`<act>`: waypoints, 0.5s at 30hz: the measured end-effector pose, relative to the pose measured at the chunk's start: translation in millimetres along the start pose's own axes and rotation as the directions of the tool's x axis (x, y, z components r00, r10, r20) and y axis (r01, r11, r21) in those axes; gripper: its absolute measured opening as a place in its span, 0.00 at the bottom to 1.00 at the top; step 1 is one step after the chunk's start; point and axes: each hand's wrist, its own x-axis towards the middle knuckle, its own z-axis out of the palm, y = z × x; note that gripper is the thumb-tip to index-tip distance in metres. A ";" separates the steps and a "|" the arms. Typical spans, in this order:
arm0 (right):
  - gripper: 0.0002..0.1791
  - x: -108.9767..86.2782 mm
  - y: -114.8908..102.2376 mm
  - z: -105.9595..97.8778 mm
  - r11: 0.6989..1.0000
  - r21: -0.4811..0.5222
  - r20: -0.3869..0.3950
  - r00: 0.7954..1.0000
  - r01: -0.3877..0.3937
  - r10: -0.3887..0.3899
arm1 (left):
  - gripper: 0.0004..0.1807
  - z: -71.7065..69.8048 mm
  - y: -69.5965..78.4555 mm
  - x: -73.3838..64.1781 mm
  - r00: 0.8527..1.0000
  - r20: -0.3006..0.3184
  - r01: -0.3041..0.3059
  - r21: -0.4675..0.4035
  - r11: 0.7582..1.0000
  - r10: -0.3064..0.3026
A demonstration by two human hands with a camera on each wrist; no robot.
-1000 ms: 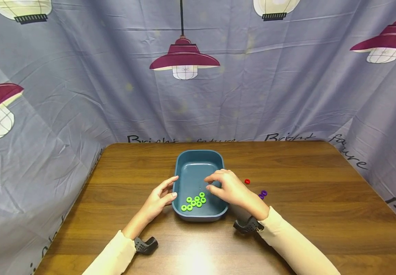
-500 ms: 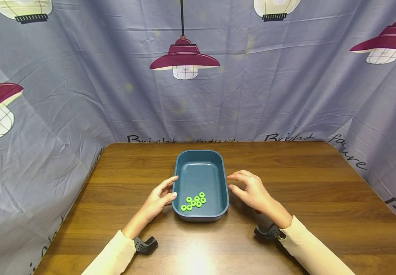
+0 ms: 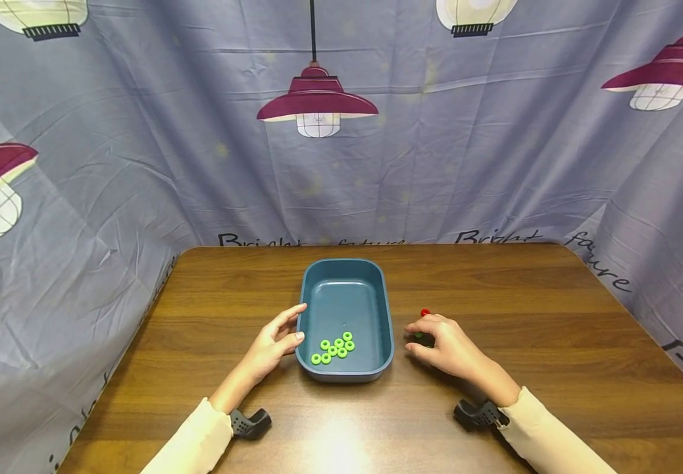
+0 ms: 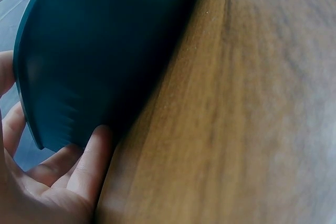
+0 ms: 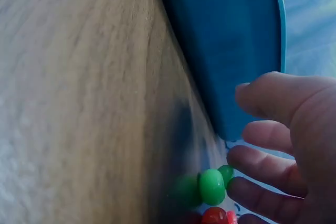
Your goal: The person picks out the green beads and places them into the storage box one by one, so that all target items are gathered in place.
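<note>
A dark teal bin (image 3: 344,377) stands on the table with several bright green rings (image 3: 339,343) near its front left inside. My left hand (image 3: 273,340) touches the bin's left side; the left wrist view shows fingers (image 4: 94,163) against the outer wall. Just right of the bin, low over the table, is my right hand (image 3: 445,343), thumb and fingers apart. Close by its fingertips are green beads (image 5: 211,187) and red beads (image 5: 214,215) in the right wrist view. From the head, one red bead (image 3: 425,313) shows beyond the hand, which hides part of the group.
The brown wooden table (image 3: 525,303) extends on both sides of the bin. A grey-blue printed curtain (image 3: 341,184) hangs behind it and at both sides. A black device (image 3: 251,423) is worn at the left wrist, and another (image 3: 476,415) at the right wrist.
My right hand has moved from above the bin out to the right and down beside the beads. Purple beads seen a second ago are now hidden. My left hand stays at the bin.
</note>
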 end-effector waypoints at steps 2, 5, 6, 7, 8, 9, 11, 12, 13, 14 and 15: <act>0.13 -0.9 0.6 0.7 1.000 -0.003 -0.005 1.000 0.007 -0.007 | 0.34 0.1 0.3 0.1 1.000 0.002 -0.002 -0.003 1.000 0.002; 0.13 -1.3 0.7 1.7 1.000 -0.014 -0.011 1.000 0.016 -0.016 | 0.34 0.1 0.7 0.7 1.000 0.004 -0.006 -0.005 1.000 0.006; 0.13 -1.4 0.6 2.1 1.000 -0.017 -0.009 1.000 0.016 -0.016 | 0.34 0.1 0.8 0.8 1.000 0.005 -0.007 -0.006 1.000 0.007; 0.13 -1.6 0.4 2.5 1.000 -0.019 -0.007 1.000 0.016 -0.016 | 0.34 0.0 0.9 0.8 1.000 0.006 -0.007 -0.006 1.000 0.007; 0.13 -1.7 0.3 3.0 1.000 -0.023 -0.005 1.000 0.015 -0.015 | 0.34 0.0 0.8 0.8 1.000 0.007 -0.007 -0.006 1.000 0.007; 0.13 -1.7 0.0 3.3 1.000 -0.023 -0.003 1.000 0.013 -0.013 | 0.34 -0.1 0.7 0.7 1.000 0.008 -0.007 -0.007 1.000 0.007; 0.13 -1.7 -0.7 4.0 1.000 -0.022 0.000 1.000 0.011 -0.011 | 0.34 -0.3 0.4 0.4 1.000 0.010 -0.007 -0.009 1.000 0.007; 0.13 -1.7 -0.9 4.3 1.000 -0.023 0.000 1.000 0.012 -0.012 | 0.34 -0.3 0.2 0.3 1.000 0.009 -0.008 -0.009 1.000 0.008; 0.13 -1.5 -1.2 4.4 1.000 -0.023 -0.002 1.000 0.018 -0.018 | 0.34 -0.4 0.1 0.2 1.000 0.009 -0.008 -0.008 1.000 0.008; 0.13 -1.2 -1.6 4.5 0.999 -0.024 -0.004 1.000 0.023 -0.023 | 0.34 -0.5 -0.1 0.2 1.000 0.007 -0.009 -0.007 1.000 0.009; 0.13 -0.8 -1.9 4.6 0.999 -0.024 -0.006 1.000 0.031 -0.031 | 0.34 -0.6 -0.3 0.2 1.000 0.006 -0.010 -0.007 1.000 0.010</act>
